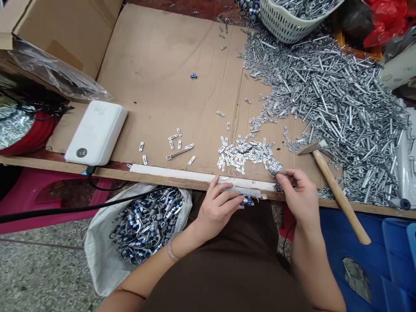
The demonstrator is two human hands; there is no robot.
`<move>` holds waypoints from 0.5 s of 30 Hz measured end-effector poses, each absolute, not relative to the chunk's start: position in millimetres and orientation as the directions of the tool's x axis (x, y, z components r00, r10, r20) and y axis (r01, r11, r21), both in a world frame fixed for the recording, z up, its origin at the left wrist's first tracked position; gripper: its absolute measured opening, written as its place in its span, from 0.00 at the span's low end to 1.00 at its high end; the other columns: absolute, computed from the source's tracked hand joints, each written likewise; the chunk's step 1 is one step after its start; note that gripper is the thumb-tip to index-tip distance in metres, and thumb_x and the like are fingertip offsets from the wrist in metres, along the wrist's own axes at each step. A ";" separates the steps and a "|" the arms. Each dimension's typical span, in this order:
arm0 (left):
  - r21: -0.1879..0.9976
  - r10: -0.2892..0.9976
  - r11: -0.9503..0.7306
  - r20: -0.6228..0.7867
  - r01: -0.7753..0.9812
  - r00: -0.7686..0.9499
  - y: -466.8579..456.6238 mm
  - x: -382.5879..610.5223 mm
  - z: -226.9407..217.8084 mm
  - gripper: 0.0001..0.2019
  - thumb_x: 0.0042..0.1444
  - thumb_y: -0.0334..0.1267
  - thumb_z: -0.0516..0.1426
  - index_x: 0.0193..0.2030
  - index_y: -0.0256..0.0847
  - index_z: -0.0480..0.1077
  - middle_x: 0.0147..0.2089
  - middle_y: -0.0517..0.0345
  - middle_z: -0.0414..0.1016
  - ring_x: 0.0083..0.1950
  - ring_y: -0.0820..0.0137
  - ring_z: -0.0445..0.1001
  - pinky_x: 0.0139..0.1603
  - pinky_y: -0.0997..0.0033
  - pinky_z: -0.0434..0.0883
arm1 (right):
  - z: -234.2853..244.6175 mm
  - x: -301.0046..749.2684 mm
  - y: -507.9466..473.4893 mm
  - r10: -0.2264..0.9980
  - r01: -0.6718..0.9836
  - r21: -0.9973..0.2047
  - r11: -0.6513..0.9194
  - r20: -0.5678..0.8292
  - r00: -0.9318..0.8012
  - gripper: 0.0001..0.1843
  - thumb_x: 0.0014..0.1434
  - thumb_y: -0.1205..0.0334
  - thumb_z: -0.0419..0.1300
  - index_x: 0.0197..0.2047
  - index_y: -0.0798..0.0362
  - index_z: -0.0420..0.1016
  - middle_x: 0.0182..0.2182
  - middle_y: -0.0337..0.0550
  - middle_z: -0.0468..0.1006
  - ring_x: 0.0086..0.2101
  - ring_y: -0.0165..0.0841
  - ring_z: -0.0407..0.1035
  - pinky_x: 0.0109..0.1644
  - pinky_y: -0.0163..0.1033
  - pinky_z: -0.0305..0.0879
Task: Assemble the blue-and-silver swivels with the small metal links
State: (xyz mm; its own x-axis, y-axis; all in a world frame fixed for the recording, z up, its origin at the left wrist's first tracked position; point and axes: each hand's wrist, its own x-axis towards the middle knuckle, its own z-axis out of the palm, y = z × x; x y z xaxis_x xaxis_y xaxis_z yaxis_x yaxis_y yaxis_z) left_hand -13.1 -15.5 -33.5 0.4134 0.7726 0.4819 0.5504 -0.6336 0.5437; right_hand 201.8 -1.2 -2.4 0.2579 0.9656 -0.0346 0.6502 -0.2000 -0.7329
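My left hand (217, 209) lies at the table's front edge, its fingers closed on a small blue-and-silver metal fitting (247, 201) that is mostly covered by them. Thumb and index finger of my right hand (300, 193) pinch at the edge beside several small metal links; what they hold is too small to make out. Between both hands runs a white strip (195, 177) along the edge. Just beyond it lies a loose cluster of flat two-hole metal links (242, 154). A hammer (338, 193) with a wooden handle rests right of my right hand.
A large heap of eye bolts and links (341, 104) covers the right side, below a white basket (289, 21). A white power bank (96, 132) stands left, near a cardboard box (71, 30). Below the edge, a white sack (97, 251) holds blue-and-silver fittings. A single eye bolt (180, 152) lies centre-left.
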 end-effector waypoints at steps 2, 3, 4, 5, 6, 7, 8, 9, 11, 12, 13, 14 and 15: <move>0.554 0.777 -0.628 0.480 0.547 0.406 -15.5 -12.9 -33.3 0.07 0.53 0.33 0.59 0.40 0.42 0.70 0.36 0.61 0.76 0.45 0.67 0.71 0.58 0.47 0.62 | -4.6 208.9 7.4 0.961 0.719 -0.674 -0.171 0.045 0.271 0.09 0.55 0.56 0.55 0.33 0.51 0.72 0.30 0.41 0.72 0.33 0.33 0.65 0.39 0.40 0.60; 0.557 0.780 -0.625 0.477 0.547 0.405 -15.5 -12.8 -33.2 0.06 0.54 0.33 0.58 0.39 0.43 0.70 0.36 0.61 0.76 0.45 0.68 0.71 0.58 0.47 0.62 | -5.1 210.5 12.2 0.966 0.758 -0.636 -0.148 0.070 0.247 0.08 0.54 0.56 0.55 0.33 0.51 0.72 0.30 0.41 0.72 0.34 0.34 0.64 0.40 0.40 0.60; 0.560 0.783 -0.622 0.473 0.548 0.404 -15.5 -12.6 -32.9 0.06 0.54 0.33 0.58 0.39 0.43 0.70 0.36 0.61 0.76 0.45 0.68 0.71 0.58 0.48 0.62 | -5.0 210.9 17.1 0.975 0.795 -0.596 -0.114 0.087 0.205 0.07 0.54 0.57 0.55 0.32 0.51 0.72 0.30 0.41 0.72 0.35 0.35 0.64 0.40 0.41 0.59; 0.561 0.785 -0.619 0.470 0.549 0.404 -15.5 -12.5 -32.5 0.06 0.54 0.33 0.58 0.39 0.43 0.70 0.36 0.61 0.76 0.46 0.67 0.71 0.58 0.47 0.62 | -4.3 210.0 22.0 0.984 0.827 -0.558 -0.071 0.098 0.151 0.07 0.54 0.58 0.55 0.32 0.50 0.72 0.30 0.41 0.72 0.36 0.35 0.63 0.41 0.41 0.59; 0.561 0.786 -0.618 0.468 0.551 0.404 -15.4 -12.4 -32.1 0.06 0.54 0.33 0.58 0.39 0.43 0.70 0.36 0.61 0.76 0.46 0.67 0.71 0.58 0.47 0.62 | -3.0 208.3 26.8 0.990 0.851 -0.524 -0.020 0.108 0.090 0.06 0.55 0.59 0.55 0.32 0.50 0.72 0.31 0.41 0.72 0.36 0.36 0.62 0.42 0.41 0.58; 0.561 0.786 -0.618 0.467 0.552 0.405 -15.4 -12.3 -31.6 0.06 0.54 0.33 0.58 0.39 0.43 0.70 0.36 0.61 0.76 0.46 0.67 0.71 0.58 0.47 0.62 | -1.2 205.9 31.4 0.993 0.868 -0.495 0.033 0.118 0.030 0.06 0.55 0.59 0.55 0.32 0.49 0.72 0.32 0.41 0.72 0.37 0.36 0.62 0.43 0.41 0.57; 0.561 0.786 -0.617 0.466 0.552 0.406 -15.3 -12.2 -31.1 0.06 0.54 0.33 0.58 0.39 0.43 0.70 0.36 0.61 0.76 0.46 0.67 0.71 0.58 0.47 0.62 | 0.9 203.1 35.8 0.991 0.878 -0.470 0.086 0.129 -0.029 0.06 0.56 0.60 0.54 0.33 0.49 0.72 0.32 0.41 0.71 0.38 0.36 0.61 0.43 0.41 0.57; 0.562 0.787 -0.616 0.464 0.553 0.406 -15.2 -12.1 -30.6 0.06 0.53 0.32 0.58 0.39 0.42 0.70 0.36 0.61 0.76 0.46 0.67 0.71 0.58 0.47 0.62 | 3.1 200.3 39.9 0.987 0.884 -0.447 0.137 0.136 -0.084 0.06 0.57 0.60 0.54 0.33 0.49 0.72 0.33 0.41 0.71 0.38 0.36 0.60 0.44 0.41 0.56; 0.566 0.790 -0.612 0.459 0.552 0.406 -15.2 -11.9 -30.0 0.06 0.53 0.32 0.59 0.39 0.42 0.70 0.35 0.61 0.76 0.46 0.67 0.70 0.58 0.46 0.62 | 6.8 194.8 47.3 0.975 0.891 -0.397 0.221 0.124 -0.186 0.06 0.57 0.60 0.54 0.34 0.48 0.72 0.33 0.41 0.70 0.39 0.36 0.60 0.44 0.42 0.55; 0.568 0.792 -0.610 0.456 0.552 0.406 -15.1 -11.9 -29.9 0.06 0.53 0.32 0.58 0.39 0.42 0.70 0.35 0.61 0.76 0.46 0.67 0.70 0.58 0.46 0.62 | 7.7 192.4 50.6 0.967 0.893 -0.371 0.255 0.102 -0.234 0.06 0.57 0.60 0.54 0.34 0.48 0.72 0.33 0.42 0.70 0.39 0.37 0.59 0.44 0.42 0.54; 0.569 0.793 -0.609 0.454 0.553 0.406 -15.1 -11.8 -29.9 0.06 0.53 0.32 0.58 0.39 0.42 0.70 0.35 0.61 0.76 0.46 0.67 0.70 0.58 0.46 0.62 | 8.0 190.1 53.7 0.960 0.896 -0.347 0.278 0.073 -0.270 0.06 0.57 0.60 0.55 0.34 0.48 0.72 0.33 0.42 0.70 0.39 0.37 0.59 0.44 0.43 0.54; 0.570 0.794 -0.607 0.452 0.554 0.406 -15.1 -11.8 -30.1 0.06 0.54 0.32 0.58 0.39 0.42 0.71 0.36 0.61 0.76 0.46 0.67 0.70 0.58 0.46 0.62 | 7.5 188.1 56.6 0.955 0.900 -0.326 0.289 0.041 -0.292 0.06 0.56 0.60 0.55 0.33 0.48 0.72 0.33 0.42 0.70 0.39 0.38 0.59 0.43 0.43 0.53; 0.569 0.795 -0.607 0.450 0.555 0.407 -15.0 -11.8 -30.3 0.05 0.54 0.32 0.58 0.39 0.42 0.71 0.36 0.61 0.76 0.46 0.67 0.70 0.58 0.46 0.62 | 6.5 186.3 59.2 0.954 0.906 -0.312 0.287 0.012 -0.299 0.05 0.56 0.61 0.55 0.33 0.48 0.72 0.33 0.42 0.69 0.38 0.38 0.59 0.43 0.43 0.53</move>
